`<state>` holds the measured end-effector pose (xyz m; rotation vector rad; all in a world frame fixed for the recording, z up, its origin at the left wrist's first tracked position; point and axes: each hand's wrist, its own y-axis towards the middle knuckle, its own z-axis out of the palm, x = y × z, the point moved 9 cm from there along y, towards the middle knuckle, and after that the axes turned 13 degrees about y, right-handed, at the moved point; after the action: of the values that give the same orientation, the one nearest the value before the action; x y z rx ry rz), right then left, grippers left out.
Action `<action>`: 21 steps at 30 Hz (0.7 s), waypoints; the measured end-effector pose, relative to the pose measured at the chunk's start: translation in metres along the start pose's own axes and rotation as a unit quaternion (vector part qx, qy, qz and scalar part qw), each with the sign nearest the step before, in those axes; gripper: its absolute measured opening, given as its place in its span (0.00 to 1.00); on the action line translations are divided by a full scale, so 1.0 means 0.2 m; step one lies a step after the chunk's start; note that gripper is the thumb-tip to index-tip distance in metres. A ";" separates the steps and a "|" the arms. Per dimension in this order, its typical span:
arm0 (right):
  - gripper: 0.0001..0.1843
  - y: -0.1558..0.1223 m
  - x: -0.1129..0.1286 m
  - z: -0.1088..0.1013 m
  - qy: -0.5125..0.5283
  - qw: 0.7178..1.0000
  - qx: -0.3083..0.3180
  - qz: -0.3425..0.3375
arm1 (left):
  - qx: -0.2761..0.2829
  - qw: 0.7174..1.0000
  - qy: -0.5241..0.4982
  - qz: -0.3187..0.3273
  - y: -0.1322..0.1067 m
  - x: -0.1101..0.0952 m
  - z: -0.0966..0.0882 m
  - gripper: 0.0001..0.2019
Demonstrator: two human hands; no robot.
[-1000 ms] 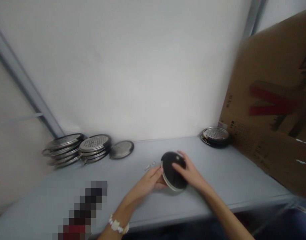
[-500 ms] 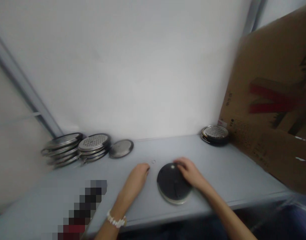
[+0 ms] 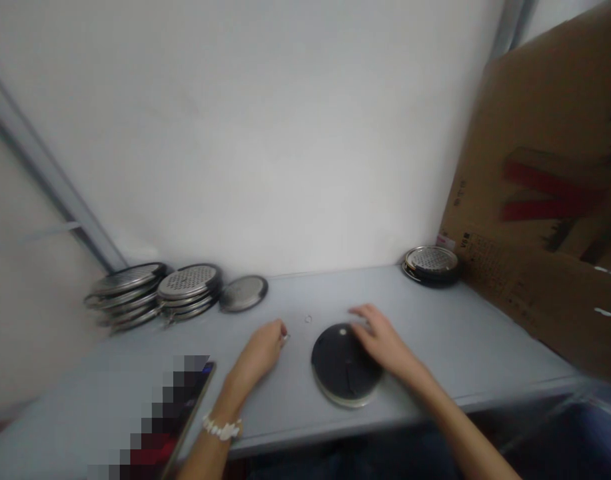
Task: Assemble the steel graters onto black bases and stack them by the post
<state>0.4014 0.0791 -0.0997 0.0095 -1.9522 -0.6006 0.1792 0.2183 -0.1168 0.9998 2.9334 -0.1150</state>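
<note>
My left hand (image 3: 262, 348) is closed in a pinch on a small metal ring (image 3: 286, 338), a shiny bit of which shows at the fingertips. Another small ring (image 3: 308, 319) lies on the table behind the black disc. In front of me is that round black disc (image 3: 341, 367), lying flat with a pale rim at its near edge. Over its right edge rests my right hand (image 3: 385, 339), fingers apart. Its thumb is on or just above the disc; contact is hard to tell.
Two stacks of round perforated metal plates (image 3: 188, 281) (image 3: 132, 283) stand at back left, beside a single round plate (image 3: 244, 293). More plates (image 3: 432, 261) sit at back right against a large cardboard box (image 3: 530, 200). A partly pixelated flat device (image 3: 192, 400) lies front left on the grey table (image 3: 425, 313).
My left hand has drawn a little left, away from the disc, and a ring now shows at its fingertips. The right hand's fingers have spread and lifted slightly from the disc's edge.
</note>
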 end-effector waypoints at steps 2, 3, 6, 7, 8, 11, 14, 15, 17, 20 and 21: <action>0.14 -0.01 0.05 0.01 0.003 1.000 0.008 -0.004 | 0.008 1.000 -0.007 0.010 0.00 -0.02 0.01 0.08; 0.14 -0.01 0.07 0.02 0.004 1.000 0.014 -0.005 | 0.012 1.000 -0.009 0.013 0.00 -0.02 0.02 0.08; 0.14 -0.02 0.14 0.06 0.011 0.999 0.037 -0.008 | 0.021 1.000 -0.007 0.010 -0.01 -0.03 0.03 0.08; 0.14 -0.02 0.16 0.07 0.013 0.999 0.043 -0.008 | 0.026 1.000 -0.006 0.010 -0.01 -0.03 0.04 0.08; 0.13 -0.03 0.18 0.07 0.014 0.999 0.047 -0.008 | 0.031 0.999 -0.006 0.013 -0.02 -0.03 0.04 0.08; 0.13 -0.03 0.23 0.06 0.011 0.999 0.049 -0.009 | 0.043 0.999 -0.009 0.022 -0.03 -0.04 0.03 0.07; 0.12 -0.03 0.26 0.07 0.015 0.999 0.048 0.000 | 0.007 0.997 -0.067 0.037 -0.04 -0.13 -0.05 0.07; 0.12 -0.04 0.25 0.08 0.027 0.998 0.047 0.014 | -0.013 0.993 -0.106 0.052 -0.05 -0.19 -0.08 0.07; 0.14 -0.04 0.22 0.12 0.096 0.992 0.051 0.066 | -0.047 0.977 -0.183 0.095 -0.08 -0.33 -0.16 0.07; 0.23 -0.04 0.18 0.20 0.270 0.950 0.064 0.142 | -0.086 0.959 -0.230 0.139 -0.11 -0.55 -0.24 0.06; 0.25 -0.04 0.17 0.21 0.310 0.937 0.059 0.150 | -0.100 0.956 -0.235 0.147 -0.11 -0.60 -0.26 0.06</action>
<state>0.3474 0.0801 -0.0876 -0.0204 -1.3337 -0.2320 0.2599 0.1312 -0.0564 1.1692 2.2946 -0.0380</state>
